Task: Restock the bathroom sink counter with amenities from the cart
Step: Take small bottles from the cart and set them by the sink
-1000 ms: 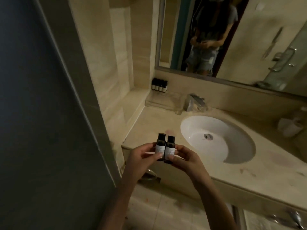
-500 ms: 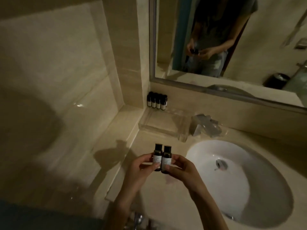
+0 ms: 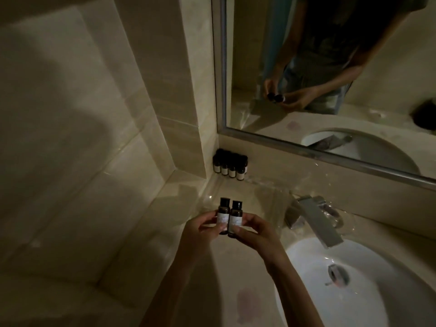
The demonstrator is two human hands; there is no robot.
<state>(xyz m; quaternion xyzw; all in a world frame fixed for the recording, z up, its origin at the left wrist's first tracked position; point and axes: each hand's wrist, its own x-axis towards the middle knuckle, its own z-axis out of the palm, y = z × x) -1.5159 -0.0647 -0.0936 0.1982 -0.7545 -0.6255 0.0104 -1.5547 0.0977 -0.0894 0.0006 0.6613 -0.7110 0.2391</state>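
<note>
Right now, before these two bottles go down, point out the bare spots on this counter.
The clear tray, between the row of bottles in the back corner and the faucet, looks bare. So does the counter strip left of the sink. Crowded: the back corner by the row.

Two dark bottles between fingers

Single view, head-worn and wide-angle, looking steeply down and forward over the counter toward its far left corner. It's close: forearms rise from the bottom edge, left hand and right hand dead centre with the bottles. Sink near right; mirror far right, showing those same hands from the front.
</note>
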